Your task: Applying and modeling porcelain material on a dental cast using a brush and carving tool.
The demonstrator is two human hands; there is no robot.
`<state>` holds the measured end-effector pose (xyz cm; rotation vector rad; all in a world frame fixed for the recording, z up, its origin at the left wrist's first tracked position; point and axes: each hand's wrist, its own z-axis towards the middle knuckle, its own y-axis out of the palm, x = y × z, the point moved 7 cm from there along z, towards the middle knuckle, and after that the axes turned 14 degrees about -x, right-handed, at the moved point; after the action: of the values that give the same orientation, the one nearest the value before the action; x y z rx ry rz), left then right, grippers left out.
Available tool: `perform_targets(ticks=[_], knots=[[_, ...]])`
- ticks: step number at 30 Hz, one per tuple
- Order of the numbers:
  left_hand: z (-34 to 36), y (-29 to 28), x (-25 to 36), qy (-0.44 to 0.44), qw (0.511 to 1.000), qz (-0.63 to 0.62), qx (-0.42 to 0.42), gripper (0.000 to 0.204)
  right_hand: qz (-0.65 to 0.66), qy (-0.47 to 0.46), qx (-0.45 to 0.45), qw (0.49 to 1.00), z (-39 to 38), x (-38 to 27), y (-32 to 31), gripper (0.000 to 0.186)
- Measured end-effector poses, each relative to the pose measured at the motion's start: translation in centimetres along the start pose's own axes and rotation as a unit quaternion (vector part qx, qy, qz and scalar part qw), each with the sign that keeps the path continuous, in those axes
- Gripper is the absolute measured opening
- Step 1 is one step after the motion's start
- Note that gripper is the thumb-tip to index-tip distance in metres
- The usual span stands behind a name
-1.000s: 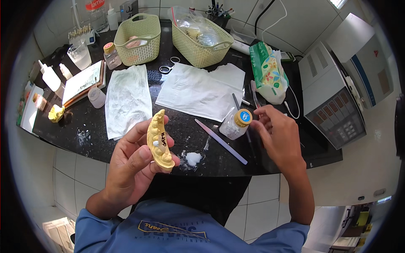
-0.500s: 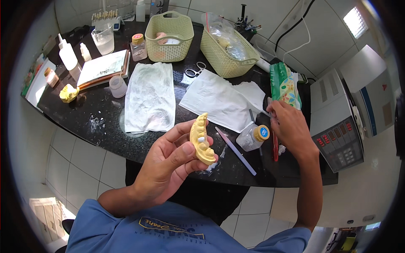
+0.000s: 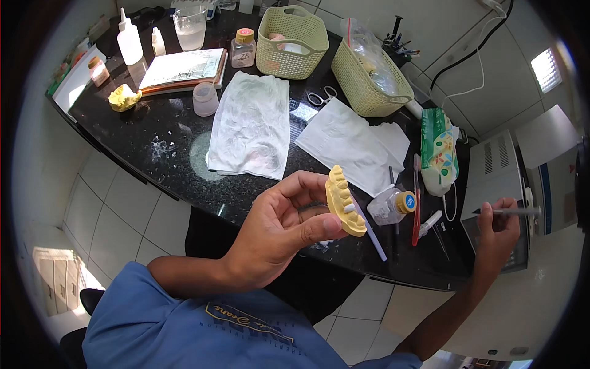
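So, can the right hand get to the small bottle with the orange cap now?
Probably yes: the right hand holds only a thin tool, and the bottle lies uncovered on the counter between both hands.

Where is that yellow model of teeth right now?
In the head view the yellow dental cast is near the centre, gripped in the left hand above the black counter's front edge.
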<state>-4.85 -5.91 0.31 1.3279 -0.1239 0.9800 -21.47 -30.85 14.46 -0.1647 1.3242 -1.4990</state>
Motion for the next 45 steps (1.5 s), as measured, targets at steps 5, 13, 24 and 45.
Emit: perform_targets(ticks=[5, 13, 24, 45], knots=[[0.0, 0.4, -0.3, 0.006, 1.000, 0.012, -0.012, 0.046, 0.232, -0.199, -0.015, 0.952, -5.6, -7.4, 3.5, 0.015], [-0.1, 1.6, -0.4, -0.002, 0.999, 0.012, -0.035, 0.046, 0.250, -0.323, -0.116, 0.905, -7.9, -11.6, 8.0, 0.020], [-0.2, 1.9, -0.4, 0.008, 0.998, -0.001, -0.064, 0.047, 0.385, -0.312, -0.120, 0.860, -8.3, -11.4, 10.1, 0.025], [-0.1, 1.7, -0.1, 0.000, 0.995, 0.059, -0.080, 0.048, 0.447, -0.213, -0.207, 0.844, -7.1, -10.7, 10.3, 0.020]])
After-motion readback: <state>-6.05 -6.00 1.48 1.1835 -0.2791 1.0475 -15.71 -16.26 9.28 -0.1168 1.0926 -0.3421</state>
